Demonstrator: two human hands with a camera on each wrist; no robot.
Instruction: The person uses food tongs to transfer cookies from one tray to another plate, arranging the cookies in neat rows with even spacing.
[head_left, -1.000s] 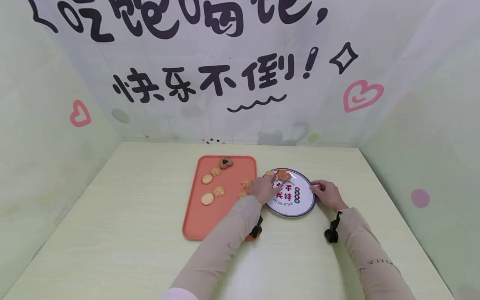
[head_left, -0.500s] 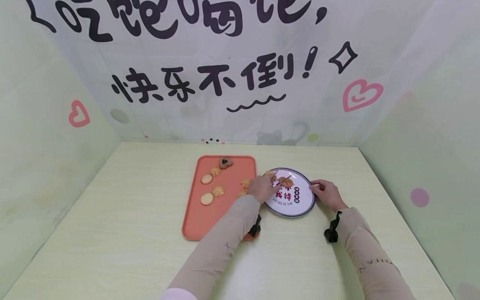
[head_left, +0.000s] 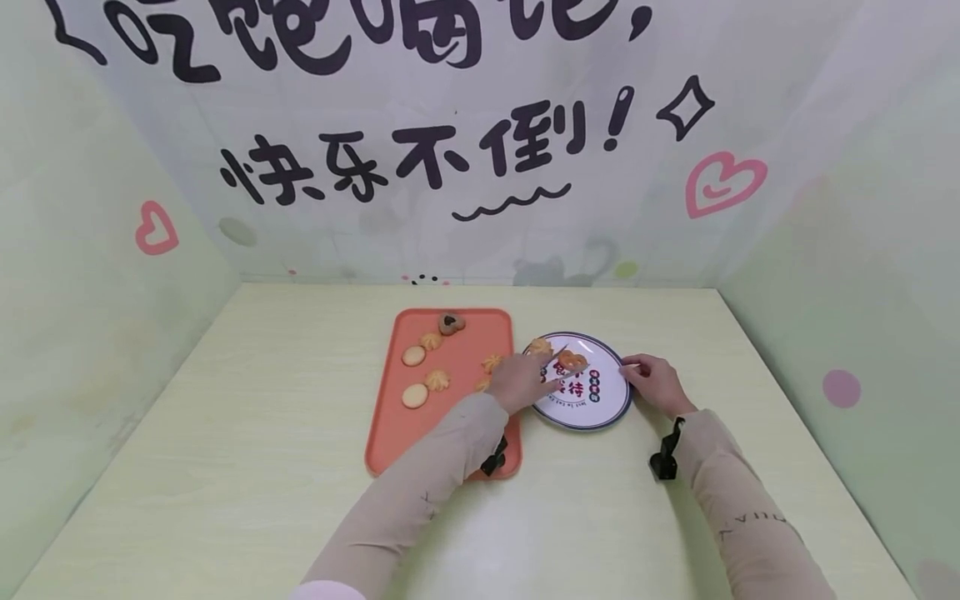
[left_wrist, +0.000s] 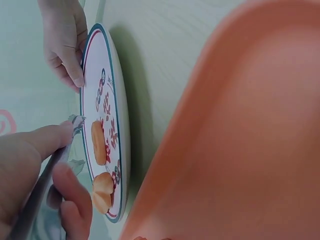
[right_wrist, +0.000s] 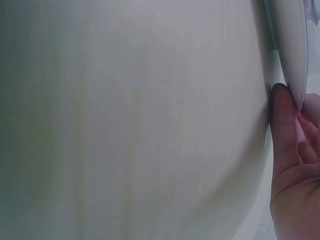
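Observation:
My left hand (head_left: pixel 517 382) (left_wrist: pixel 45 175) holds metal tongs (left_wrist: pixel 37 195) whose toothed tips stand apart over the plate. A brown cookie (head_left: pixel 572 360) (left_wrist: pixel 99 142) lies on the white, blue-rimmed plate (head_left: pixel 607 404) (left_wrist: pixel 120 100) near those tips; whether they touch it I cannot tell. Beside it, at the plate's left edge, sits a ridged golden cookie (head_left: pixel 539 346) (left_wrist: pixel 102 192). The right hand (head_left: pixel 654 385) (right_wrist: pixel 300 170) pinches the plate's right rim between thumb and fingers.
Left of the plate lies an orange tray (head_left: pixel 390 433) (left_wrist: pixel 225 125) with round pale cookies (head_left: pixel 415 396), ridged ones (head_left: pixel 437 381) and a dark-centred cookie (head_left: pixel 452 323). Its right part is partly under my left arm. Printed walls surround the table (head_left: pixel 225 433).
The brown cookie has shifted towards me on the plate, and the tong tips stand on either side of it. My left hand has drawn slightly left. The right hand has kept its pinch on the rim.

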